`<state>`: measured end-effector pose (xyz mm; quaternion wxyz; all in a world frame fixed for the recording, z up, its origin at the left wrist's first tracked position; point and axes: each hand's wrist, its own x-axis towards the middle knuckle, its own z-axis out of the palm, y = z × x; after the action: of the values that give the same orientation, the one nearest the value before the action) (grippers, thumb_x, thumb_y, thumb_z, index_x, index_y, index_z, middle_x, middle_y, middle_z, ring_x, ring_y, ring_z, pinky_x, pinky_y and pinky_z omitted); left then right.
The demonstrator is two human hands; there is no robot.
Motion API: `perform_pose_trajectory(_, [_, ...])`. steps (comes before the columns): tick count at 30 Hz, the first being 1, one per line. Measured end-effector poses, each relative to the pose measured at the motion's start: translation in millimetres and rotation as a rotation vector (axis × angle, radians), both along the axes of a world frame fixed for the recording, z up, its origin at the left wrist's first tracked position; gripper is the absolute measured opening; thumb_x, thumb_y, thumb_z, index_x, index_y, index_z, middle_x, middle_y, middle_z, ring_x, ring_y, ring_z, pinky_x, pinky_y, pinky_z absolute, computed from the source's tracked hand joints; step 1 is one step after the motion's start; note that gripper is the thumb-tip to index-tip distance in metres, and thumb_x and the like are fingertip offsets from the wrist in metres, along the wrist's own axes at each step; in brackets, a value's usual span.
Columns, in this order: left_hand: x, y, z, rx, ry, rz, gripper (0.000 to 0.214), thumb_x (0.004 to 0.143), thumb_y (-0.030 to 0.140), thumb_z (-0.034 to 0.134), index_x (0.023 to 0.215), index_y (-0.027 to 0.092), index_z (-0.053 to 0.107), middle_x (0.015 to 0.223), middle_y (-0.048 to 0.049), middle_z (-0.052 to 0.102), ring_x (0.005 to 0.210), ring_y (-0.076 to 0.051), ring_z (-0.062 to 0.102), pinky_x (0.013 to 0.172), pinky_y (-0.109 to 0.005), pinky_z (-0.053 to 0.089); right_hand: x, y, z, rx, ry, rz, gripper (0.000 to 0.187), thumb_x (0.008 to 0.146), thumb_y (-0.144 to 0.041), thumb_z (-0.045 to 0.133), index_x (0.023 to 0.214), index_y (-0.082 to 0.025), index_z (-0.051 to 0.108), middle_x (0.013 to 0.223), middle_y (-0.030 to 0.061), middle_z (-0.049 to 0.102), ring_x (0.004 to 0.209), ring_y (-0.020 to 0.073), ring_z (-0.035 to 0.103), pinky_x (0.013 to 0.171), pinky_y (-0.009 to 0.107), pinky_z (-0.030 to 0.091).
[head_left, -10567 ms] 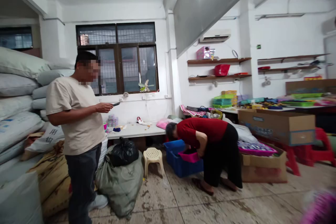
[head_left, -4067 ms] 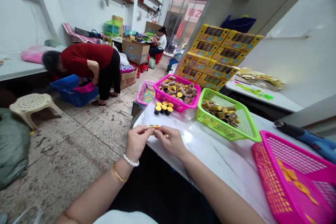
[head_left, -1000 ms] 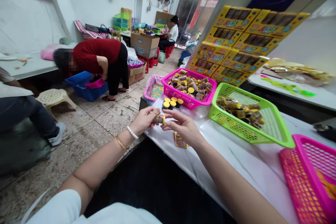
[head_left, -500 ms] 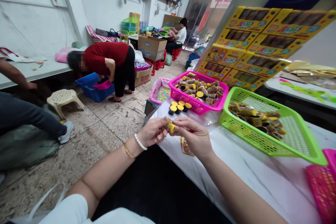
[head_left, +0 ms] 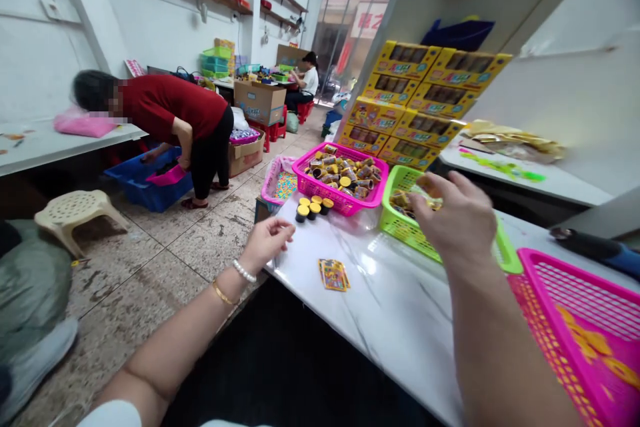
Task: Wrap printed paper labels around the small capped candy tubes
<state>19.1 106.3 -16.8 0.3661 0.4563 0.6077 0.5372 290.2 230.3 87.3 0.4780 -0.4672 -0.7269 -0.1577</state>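
Observation:
My right hand [head_left: 460,220] hovers over the green basket [head_left: 395,227], seen from the back and blurred, its fingers curled round a small yellow labelled tube. My left hand [head_left: 267,240] rests at the front edge of the white table [head_left: 400,307], fingers loosely curled with nothing in them. A small stack of yellow stickers [head_left: 334,275] lies on the table between my hands. Three black pots with yellow lids [head_left: 313,208] stand just past my left hand, in front of a pink basket [head_left: 305,181] full of labelled tubes.
Another pink basket [head_left: 545,293] sits at the near right, a dark tool [head_left: 590,247] behind it. Yellow display boxes [head_left: 405,107] are stacked at the back. On the floor, a person in red [head_left: 170,113] bends over a blue bin [head_left: 133,180] near a beige stool [head_left: 75,210].
My hands held the small tube together at the table edge; now they are apart. The right hand has carried the tube to the green basket and the left has stayed.

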Motion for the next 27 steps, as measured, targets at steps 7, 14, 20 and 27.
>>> perform_pose_trajectory(7, [-8, 76, 2.3, -0.008, 0.503, 0.114, 0.039, 0.065, 0.042, 0.086, 0.088, 0.017, 0.068, 0.074, -0.0052, 0.068, 0.076, -0.024, 0.064, 0.074, -0.034, 0.047, -35, -54, -26.8, -0.343, -0.275, 0.364, 0.02, 0.092, -0.031, 0.059, 0.097, -0.023, 0.078, 0.097, 0.0062, 0.077, 0.085, 0.0218, 0.071, 0.08, 0.033, 0.054])
perform_pose_trajectory(14, [2, 65, 2.9, 0.055, 0.713, -0.09, 0.025, 0.076, 0.038, 0.078, 0.09, 0.018, 0.071, 0.081, -0.005, 0.07, 0.079, -0.021, 0.063, 0.075, -0.03, 0.045, -42, -52, -75.9, -0.911, -0.388, 0.667, 0.02, 0.069, -0.019, 0.08, 0.088, -0.025, 0.08, 0.087, 0.0025, 0.072, 0.077, 0.018, 0.068, 0.073, 0.027, 0.051])
perform_pose_trajectory(20, [12, 33, -2.2, 0.141, 0.659, -0.123, 0.042, 0.078, 0.034, 0.077, 0.116, 0.018, 0.067, 0.079, -0.0026, 0.071, 0.067, -0.017, 0.061, 0.071, -0.029, 0.046, -38, -35, -96.1, -0.912, -0.142, 0.806, 0.006, 0.074, -0.026, 0.074, 0.076, -0.024, 0.079, 0.085, 0.0018, 0.067, 0.076, 0.0165, 0.065, 0.076, 0.029, 0.051])
perform_pose_trajectory(27, [19, 1, -0.4, 0.098, 0.306, 0.046, 0.035, 0.077, 0.041, 0.075, 0.101, 0.017, 0.07, 0.079, -0.0022, 0.069, 0.056, -0.011, 0.055, 0.056, -0.023, 0.043, -36, -34, -90.1, -0.867, 0.044, 0.751, 0.01, 0.075, -0.027, 0.065, 0.079, -0.019, 0.07, 0.077, 0.0009, 0.067, 0.066, 0.0139, 0.056, 0.064, 0.027, 0.044])
